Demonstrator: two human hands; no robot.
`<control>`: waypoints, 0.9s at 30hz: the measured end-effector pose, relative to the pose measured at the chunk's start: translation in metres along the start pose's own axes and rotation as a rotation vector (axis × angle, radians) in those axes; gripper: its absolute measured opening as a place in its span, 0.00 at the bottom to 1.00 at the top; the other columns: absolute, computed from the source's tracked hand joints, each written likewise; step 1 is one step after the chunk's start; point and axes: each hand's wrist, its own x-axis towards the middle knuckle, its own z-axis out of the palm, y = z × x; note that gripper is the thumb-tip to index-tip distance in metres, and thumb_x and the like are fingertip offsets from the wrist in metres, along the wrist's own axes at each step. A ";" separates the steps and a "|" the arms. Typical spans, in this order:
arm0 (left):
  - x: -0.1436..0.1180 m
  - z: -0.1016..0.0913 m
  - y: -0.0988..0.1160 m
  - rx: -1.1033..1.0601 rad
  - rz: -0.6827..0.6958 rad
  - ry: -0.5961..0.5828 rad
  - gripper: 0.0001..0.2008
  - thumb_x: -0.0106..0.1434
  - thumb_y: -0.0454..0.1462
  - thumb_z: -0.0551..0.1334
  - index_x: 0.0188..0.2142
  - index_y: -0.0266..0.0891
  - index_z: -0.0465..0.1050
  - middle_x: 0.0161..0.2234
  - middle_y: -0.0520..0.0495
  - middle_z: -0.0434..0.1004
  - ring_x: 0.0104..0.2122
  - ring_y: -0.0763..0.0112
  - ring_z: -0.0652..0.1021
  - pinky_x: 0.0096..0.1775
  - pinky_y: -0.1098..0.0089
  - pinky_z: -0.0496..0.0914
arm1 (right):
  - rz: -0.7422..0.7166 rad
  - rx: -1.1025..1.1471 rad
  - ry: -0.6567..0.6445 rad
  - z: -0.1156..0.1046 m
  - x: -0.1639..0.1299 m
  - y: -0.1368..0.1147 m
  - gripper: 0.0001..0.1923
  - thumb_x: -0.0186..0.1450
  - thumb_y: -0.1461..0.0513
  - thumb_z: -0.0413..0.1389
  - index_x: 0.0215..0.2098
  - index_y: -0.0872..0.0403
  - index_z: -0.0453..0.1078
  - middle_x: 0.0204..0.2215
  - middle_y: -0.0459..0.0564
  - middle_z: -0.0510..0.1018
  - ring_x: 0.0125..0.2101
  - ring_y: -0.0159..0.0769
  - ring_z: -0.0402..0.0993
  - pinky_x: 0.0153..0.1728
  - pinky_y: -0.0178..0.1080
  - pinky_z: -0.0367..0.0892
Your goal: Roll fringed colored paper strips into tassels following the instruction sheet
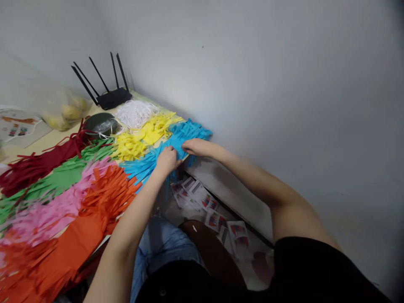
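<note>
blue paper strips | under both hands' fingers | table edge

A home craft corner, by the look of it: a table pushed into bare white walls, a router at the back, a bag of fruit beside it, and heaps of cut coloured fringe spread across the top.

Both bare forearms reach forward, the left hand curled palm-down, the right hand flat just beyond its fingertips.
</note>
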 end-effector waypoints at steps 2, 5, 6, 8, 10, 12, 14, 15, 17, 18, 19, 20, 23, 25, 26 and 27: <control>0.002 -0.001 0.000 0.001 -0.020 -0.010 0.21 0.62 0.44 0.66 0.48 0.28 0.77 0.52 0.30 0.73 0.53 0.48 0.73 0.55 0.56 0.69 | 0.009 0.021 0.003 -0.004 0.001 0.003 0.07 0.65 0.68 0.54 0.37 0.58 0.74 0.37 0.55 0.81 0.38 0.39 0.75 0.39 0.35 0.63; 0.006 -0.002 0.001 -0.014 -0.044 -0.024 0.22 0.62 0.46 0.66 0.48 0.29 0.78 0.51 0.31 0.73 0.52 0.49 0.74 0.54 0.56 0.70 | 0.020 0.045 0.006 -0.009 0.002 0.008 0.07 0.64 0.67 0.55 0.38 0.56 0.74 0.37 0.53 0.82 0.37 0.38 0.75 0.38 0.34 0.62; 0.007 -0.003 0.000 -0.023 -0.049 -0.030 0.22 0.62 0.46 0.65 0.48 0.30 0.79 0.50 0.31 0.74 0.52 0.50 0.74 0.54 0.57 0.70 | 0.025 0.049 0.007 -0.010 0.002 0.009 0.06 0.64 0.67 0.56 0.38 0.56 0.74 0.37 0.52 0.82 0.36 0.38 0.75 0.37 0.34 0.61; 0.010 -0.004 -0.002 -0.044 -0.058 -0.043 0.20 0.63 0.45 0.65 0.47 0.31 0.80 0.49 0.33 0.75 0.51 0.52 0.75 0.54 0.58 0.69 | 0.036 0.054 0.005 -0.012 0.003 0.010 0.06 0.64 0.66 0.56 0.39 0.55 0.74 0.37 0.52 0.82 0.36 0.38 0.75 0.36 0.34 0.61; 0.012 -0.006 -0.004 -0.068 -0.072 -0.054 0.18 0.63 0.44 0.65 0.46 0.33 0.80 0.48 0.35 0.77 0.50 0.54 0.76 0.54 0.60 0.69 | 0.043 0.059 -0.002 -0.013 0.004 0.009 0.06 0.64 0.66 0.57 0.39 0.55 0.74 0.36 0.52 0.82 0.35 0.38 0.75 0.35 0.34 0.60; 0.013 -0.009 -0.006 -0.091 -0.092 -0.057 0.17 0.64 0.43 0.64 0.46 0.33 0.80 0.47 0.35 0.77 0.48 0.56 0.77 0.54 0.61 0.70 | 0.047 0.063 -0.011 -0.015 0.005 0.009 0.07 0.63 0.66 0.57 0.39 0.56 0.74 0.36 0.52 0.82 0.36 0.38 0.75 0.35 0.34 0.60; 0.013 -0.011 -0.005 -0.109 -0.115 -0.056 0.17 0.64 0.42 0.63 0.47 0.33 0.80 0.48 0.35 0.77 0.46 0.57 0.78 0.52 0.62 0.70 | 0.044 0.063 -0.019 -0.016 0.006 0.008 0.08 0.62 0.67 0.58 0.41 0.56 0.75 0.38 0.53 0.82 0.36 0.38 0.76 0.36 0.34 0.61; 0.013 -0.012 -0.005 -0.117 -0.121 -0.056 0.17 0.64 0.42 0.63 0.47 0.33 0.80 0.48 0.35 0.77 0.46 0.57 0.78 0.52 0.62 0.70 | 0.039 0.063 -0.024 -0.016 0.007 0.008 0.09 0.62 0.68 0.58 0.41 0.56 0.75 0.39 0.53 0.82 0.37 0.38 0.76 0.36 0.34 0.61; 0.012 -0.013 -0.003 -0.132 -0.125 -0.059 0.17 0.63 0.43 0.65 0.46 0.33 0.80 0.47 0.34 0.77 0.46 0.55 0.78 0.51 0.62 0.71 | 0.025 0.061 -0.034 -0.016 0.009 0.009 0.09 0.62 0.69 0.57 0.40 0.56 0.75 0.40 0.54 0.82 0.38 0.38 0.75 0.38 0.34 0.61; 0.012 -0.013 -0.002 -0.138 -0.125 -0.062 0.18 0.62 0.44 0.66 0.45 0.33 0.80 0.47 0.34 0.77 0.46 0.55 0.77 0.51 0.62 0.70 | 0.020 0.060 -0.038 -0.016 0.009 0.010 0.08 0.61 0.69 0.57 0.39 0.56 0.75 0.40 0.54 0.82 0.39 0.39 0.75 0.39 0.34 0.62; 0.011 -0.014 -0.001 -0.144 -0.124 -0.064 0.19 0.61 0.45 0.67 0.45 0.32 0.80 0.47 0.34 0.77 0.46 0.54 0.77 0.51 0.61 0.70 | 0.018 0.059 -0.040 -0.016 0.010 0.011 0.07 0.61 0.69 0.57 0.37 0.56 0.75 0.39 0.54 0.82 0.38 0.38 0.75 0.39 0.34 0.61; 0.011 -0.014 -0.001 -0.150 -0.126 -0.065 0.20 0.60 0.46 0.68 0.45 0.32 0.80 0.46 0.33 0.77 0.46 0.53 0.77 0.51 0.61 0.70 | 0.019 0.060 -0.039 -0.016 0.010 0.013 0.07 0.61 0.69 0.57 0.37 0.56 0.75 0.38 0.53 0.82 0.37 0.38 0.74 0.38 0.34 0.61; 0.012 -0.015 -0.001 -0.164 -0.144 -0.062 0.19 0.59 0.45 0.69 0.44 0.33 0.81 0.47 0.33 0.77 0.46 0.53 0.78 0.50 0.61 0.71 | 0.023 0.065 -0.031 -0.016 0.010 0.016 0.05 0.61 0.67 0.58 0.37 0.57 0.74 0.35 0.51 0.81 0.34 0.36 0.72 0.35 0.33 0.59; 0.013 -0.016 -0.001 -0.178 -0.159 -0.059 0.16 0.60 0.44 0.68 0.42 0.34 0.81 0.46 0.34 0.78 0.45 0.53 0.78 0.49 0.61 0.71 | 0.023 0.068 -0.027 -0.016 0.009 0.017 0.05 0.61 0.66 0.59 0.36 0.56 0.73 0.34 0.50 0.80 0.32 0.34 0.70 0.34 0.32 0.58; 0.014 -0.016 -0.002 -0.186 -0.166 -0.060 0.15 0.60 0.43 0.68 0.41 0.34 0.82 0.45 0.35 0.79 0.45 0.54 0.78 0.49 0.61 0.72 | 0.022 0.070 -0.025 -0.016 0.009 0.017 0.04 0.61 0.66 0.59 0.36 0.56 0.73 0.33 0.49 0.80 0.32 0.34 0.70 0.33 0.32 0.57; 0.015 -0.016 -0.002 -0.196 -0.172 -0.062 0.14 0.60 0.43 0.67 0.40 0.35 0.82 0.44 0.36 0.80 0.44 0.55 0.79 0.48 0.61 0.72 | 0.021 0.071 -0.024 -0.016 0.009 0.017 0.04 0.61 0.66 0.59 0.36 0.56 0.73 0.33 0.49 0.79 0.32 0.34 0.69 0.33 0.32 0.57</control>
